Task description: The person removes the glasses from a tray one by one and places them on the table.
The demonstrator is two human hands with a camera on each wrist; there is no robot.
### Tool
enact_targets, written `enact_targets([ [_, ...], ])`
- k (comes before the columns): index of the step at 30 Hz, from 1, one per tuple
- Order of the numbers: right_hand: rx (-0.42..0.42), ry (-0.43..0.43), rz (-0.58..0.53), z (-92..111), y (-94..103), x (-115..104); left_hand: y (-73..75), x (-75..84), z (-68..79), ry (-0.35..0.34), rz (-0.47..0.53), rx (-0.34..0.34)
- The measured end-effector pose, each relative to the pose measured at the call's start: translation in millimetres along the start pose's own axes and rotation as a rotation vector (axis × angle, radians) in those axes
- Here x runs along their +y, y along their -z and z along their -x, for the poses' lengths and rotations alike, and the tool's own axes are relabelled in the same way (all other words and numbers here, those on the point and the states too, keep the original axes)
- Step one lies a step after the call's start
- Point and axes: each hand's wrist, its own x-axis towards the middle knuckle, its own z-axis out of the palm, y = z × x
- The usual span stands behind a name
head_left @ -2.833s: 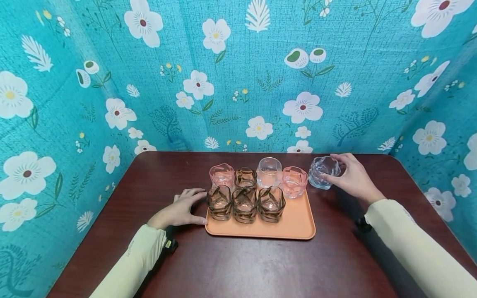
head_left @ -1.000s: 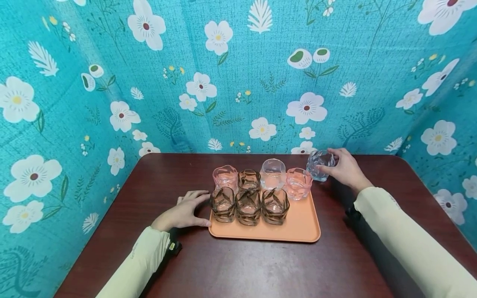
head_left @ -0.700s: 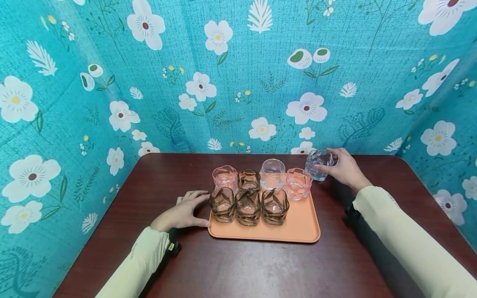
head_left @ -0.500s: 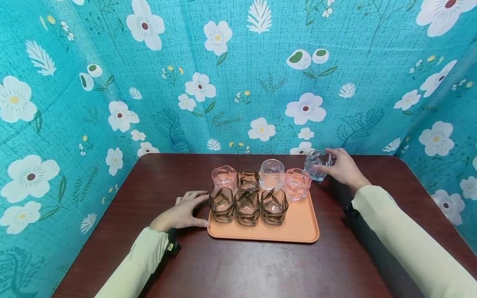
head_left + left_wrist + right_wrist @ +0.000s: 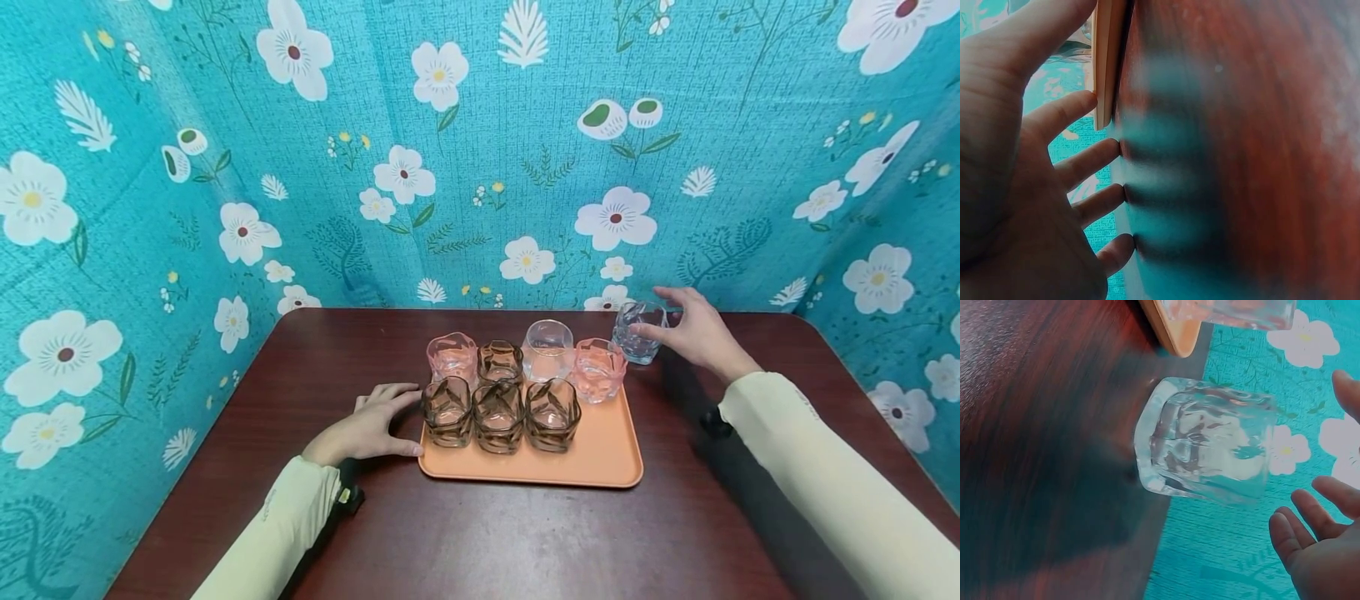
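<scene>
A clear faceted glass tumbler (image 5: 638, 333) stands upright on the table just beyond the tray's back right corner. My right hand (image 5: 693, 329) is spread beside it, and in the right wrist view a gap shows between the fingers (image 5: 1316, 515) and the tumbler (image 5: 1207, 440). At the tray's left edge rests my left hand (image 5: 371, 423), thumb and index fingertip against the orange tray (image 5: 600, 454). Its other fingertips touch the table in the left wrist view. Brown tumblers (image 5: 552, 417) fill the tray's front row; a pink tumbler (image 5: 600, 371) sits at its back right.
Along the tray's back row stand another pink tumbler (image 5: 452, 357), a brown one (image 5: 500, 362) and a smooth clear glass (image 5: 548, 350). The dark wooden table (image 5: 495, 542) ends at a blue floral cloth (image 5: 465, 167) hanging behind and at both sides.
My right hand has carried the clear tumbler back and slightly left, set it beside the tray, then let go and drawn away. The left hand has stayed at the tray.
</scene>
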Motion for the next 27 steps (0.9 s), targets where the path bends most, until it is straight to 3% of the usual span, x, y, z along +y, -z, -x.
enact_targets([
  [10, 0.02, 0.158, 0.037, 19.5, 5.4, -17.5, -0.4, 0.2, -0.2, 0.006, 0.001, -0.013],
  [20, 0.08, 0.388, 0.01, 48.1, -4.2, -56.0, 0.7, 0.4, 1.3, -0.01, 0.001, 0.001],
  [27, 0.063, 0.469, 0.006, 69.4, -11.8, -75.2, -0.4, -0.1, 1.3, -0.006, 0.004, -0.006],
])
